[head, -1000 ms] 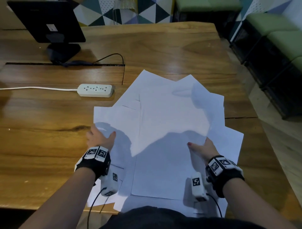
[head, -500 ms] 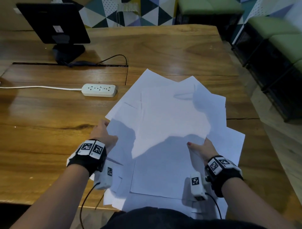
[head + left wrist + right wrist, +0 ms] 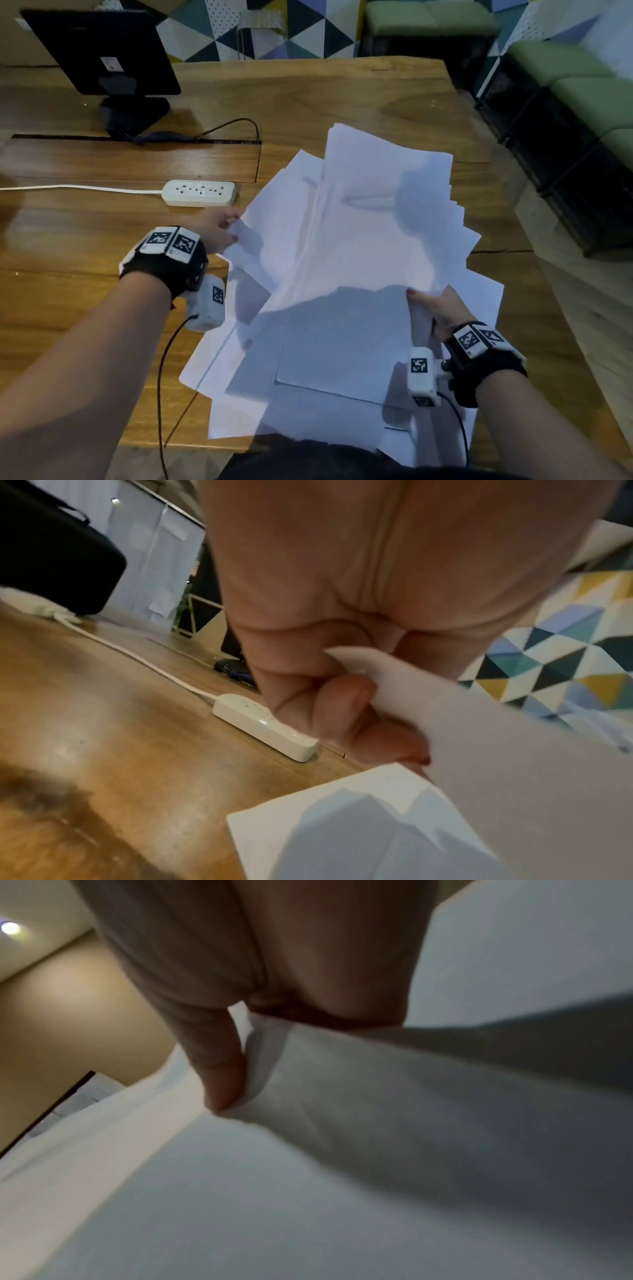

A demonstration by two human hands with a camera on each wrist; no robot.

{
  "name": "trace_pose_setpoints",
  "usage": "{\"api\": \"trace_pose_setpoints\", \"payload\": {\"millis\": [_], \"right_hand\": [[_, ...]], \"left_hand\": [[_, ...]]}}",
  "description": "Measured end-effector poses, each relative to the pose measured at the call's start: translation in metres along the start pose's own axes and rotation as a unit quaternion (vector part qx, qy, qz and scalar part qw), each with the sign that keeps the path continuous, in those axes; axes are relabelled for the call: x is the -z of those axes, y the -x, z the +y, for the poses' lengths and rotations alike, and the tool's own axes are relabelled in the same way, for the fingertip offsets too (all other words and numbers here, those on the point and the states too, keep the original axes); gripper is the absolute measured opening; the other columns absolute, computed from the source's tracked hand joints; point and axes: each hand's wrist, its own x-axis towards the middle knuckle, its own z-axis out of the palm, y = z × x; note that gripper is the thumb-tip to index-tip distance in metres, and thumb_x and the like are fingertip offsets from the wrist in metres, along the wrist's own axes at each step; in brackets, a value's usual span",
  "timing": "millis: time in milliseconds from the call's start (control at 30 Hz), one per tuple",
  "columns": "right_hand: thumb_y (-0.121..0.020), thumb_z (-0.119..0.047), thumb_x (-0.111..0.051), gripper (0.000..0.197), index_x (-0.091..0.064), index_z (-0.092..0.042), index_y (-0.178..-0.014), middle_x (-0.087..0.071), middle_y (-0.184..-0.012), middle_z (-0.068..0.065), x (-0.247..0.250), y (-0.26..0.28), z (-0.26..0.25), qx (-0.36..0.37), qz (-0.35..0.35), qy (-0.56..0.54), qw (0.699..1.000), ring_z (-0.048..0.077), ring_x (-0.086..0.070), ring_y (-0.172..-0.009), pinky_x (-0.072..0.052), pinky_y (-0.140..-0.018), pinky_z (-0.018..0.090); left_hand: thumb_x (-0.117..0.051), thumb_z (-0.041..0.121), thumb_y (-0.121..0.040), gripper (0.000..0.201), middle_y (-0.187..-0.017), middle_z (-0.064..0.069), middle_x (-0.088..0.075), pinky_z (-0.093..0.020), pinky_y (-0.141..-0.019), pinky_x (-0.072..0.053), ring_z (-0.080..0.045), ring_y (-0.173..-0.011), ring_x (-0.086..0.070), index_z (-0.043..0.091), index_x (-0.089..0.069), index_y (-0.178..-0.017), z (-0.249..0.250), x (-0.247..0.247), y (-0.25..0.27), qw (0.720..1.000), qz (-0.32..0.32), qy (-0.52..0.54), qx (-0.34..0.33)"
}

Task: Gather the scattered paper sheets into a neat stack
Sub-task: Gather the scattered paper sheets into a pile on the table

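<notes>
Several white paper sheets (image 3: 359, 240) lie fanned and overlapping on the wooden table (image 3: 85, 291), partly lifted off it. My left hand (image 3: 222, 229) grips the left edge of the raised sheets; in the left wrist view its curled fingers (image 3: 329, 704) pinch a sheet's (image 3: 496, 764) corner. My right hand (image 3: 435, 305) holds the sheets' right near edge, thumb on top; the right wrist view shows a finger (image 3: 222, 1069) pressed into the paper (image 3: 342, 1177). More sheets (image 3: 308, 411) lie flat underneath, reaching over the table's near edge.
A white power strip (image 3: 200, 193) with its cord lies just beyond my left hand. A black monitor (image 3: 102, 51) stands at the far left with a cable. Green-topped black stools (image 3: 582, 120) line the right side, off the table.
My left hand moved forward and right, lifting the left sheets and sweeping them towards the middle. The pile is narrower and more raised. My right hand has hardly moved.
</notes>
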Motion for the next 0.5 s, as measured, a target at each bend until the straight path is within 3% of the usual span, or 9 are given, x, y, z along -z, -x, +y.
{"api": "trace_pose_setpoints", "payload": {"millis": [67, 100, 133, 233, 267, 333, 433, 500], "right_hand": [[-0.08, 0.003, -0.063, 0.023, -0.057, 0.004, -0.102, -0.071, -0.066, 0.002, 0.005, 0.003, -0.003, 0.002, -0.002, 0.009, 1.0, 0.016, -0.069, -0.06, -0.054, -0.052, 0.024], [-0.08, 0.003, -0.062, 0.019, -0.057, 0.001, -0.098, -0.071, -0.068, 0.003, 0.006, 0.006, -0.004, -0.001, -0.003, 0.024, 1.0, 0.019, -0.068, -0.065, -0.053, -0.05, 0.022], [-0.08, 0.003, -0.063, 0.02, -0.057, 0.001, -0.099, -0.07, -0.078, 0.008, 0.007, 0.006, -0.002, -0.001, 0.004, 0.045, 0.999, 0.024, -0.066, -0.076, -0.054, -0.055, 0.024], [-0.078, -0.001, -0.066, 0.036, -0.053, 0.0, -0.113, -0.062, -0.114, 0.018, 0.007, 0.005, 0.007, -0.01, 0.018, 0.09, 0.996, 0.032, -0.058, -0.104, -0.048, -0.093, 0.045], [-0.079, -0.001, -0.065, 0.037, -0.053, -0.003, -0.113, -0.061, -0.118, 0.019, 0.006, 0.004, 0.01, -0.013, 0.022, 0.086, 0.996, 0.034, -0.057, -0.108, -0.044, -0.098, 0.049], [-0.081, 0.0, -0.061, 0.033, -0.052, -0.006, -0.112, -0.059, -0.122, 0.02, 0.004, 0.003, 0.009, -0.015, 0.033, 0.083, 0.996, 0.033, -0.056, -0.11, -0.042, -0.101, 0.049], [-0.084, 0.0, -0.058, 0.04, -0.047, -0.004, -0.121, -0.049, -0.133, 0.021, 0.0, 0.0, 0.006, -0.004, 0.067, 0.062, 0.996, 0.032, -0.051, -0.115, -0.038, -0.103, 0.045], [-0.084, -0.003, -0.059, 0.048, -0.041, -0.002, -0.129, -0.046, -0.137, 0.018, -0.002, -0.002, 0.008, -0.01, 0.079, 0.05, 0.996, 0.033, -0.046, -0.123, -0.035, -0.106, 0.042]], "left_hand": [[-0.053, -0.007, -0.083, 0.047, -0.106, -0.008, -0.067, -0.031, -0.07, -0.053, -0.021, -0.083, -0.061, 0.023, -0.06, -0.119, 0.0, 0.002, -0.001, 0.999, 0.014, 0.038, -0.002], [-0.053, -0.008, -0.083, 0.048, -0.106, -0.009, -0.067, -0.034, -0.075, -0.054, -0.022, -0.083, -0.063, 0.022, -0.059, -0.12, -0.002, 0.002, 0.0, 0.998, 0.009, 0.067, -0.005], [-0.052, -0.01, -0.083, 0.049, -0.103, -0.009, -0.069, -0.032, -0.075, -0.055, -0.018, -0.08, -0.066, 0.02, -0.059, -0.121, -0.004, 0.0, 0.001, 0.996, -0.003, 0.091, -0.012], [-0.049, -0.014, -0.083, 0.051, -0.082, 0.005, -0.073, -0.014, -0.056, -0.054, 0.001, -0.06, -0.067, 0.018, -0.057, -0.122, -0.01, -0.003, 0.005, 0.991, -0.026, 0.131, -0.031], [-0.05, -0.013, -0.083, 0.05, -0.078, 0.01, -0.074, -0.014, -0.056, -0.054, 0.001, -0.06, -0.067, 0.02, -0.057, -0.12, -0.01, -0.003, 0.006, 0.989, -0.028, 0.141, -0.035], [-0.056, -0.005, -0.083, 0.047, -0.09, 0.005, -0.074, -0.021, -0.063, -0.057, -0.007, -0.067, -0.068, 0.024, -0.058, -0.121, -0.012, -0.003, 0.007, 0.978, -0.01, 0.204, -0.026], [-0.061, 0.014, -0.083, 0.041, -0.102, -0.003, -0.065, -0.033, -0.067, -0.057, -0.018, -0.081, -0.065, 0.026, -0.056, -0.121, -0.023, -0.02, 0.019, 0.907, 0.024, 0.419, 0.042], [-0.066, 0.019, -0.077, 0.04, -0.104, -0.011, -0.064, -0.042, -0.069, -0.058, -0.023, -0.083, -0.065, 0.017, -0.055, -0.115, -0.025, -0.047, 0.033, 0.858, -0.005, 0.507, 0.087]]}}
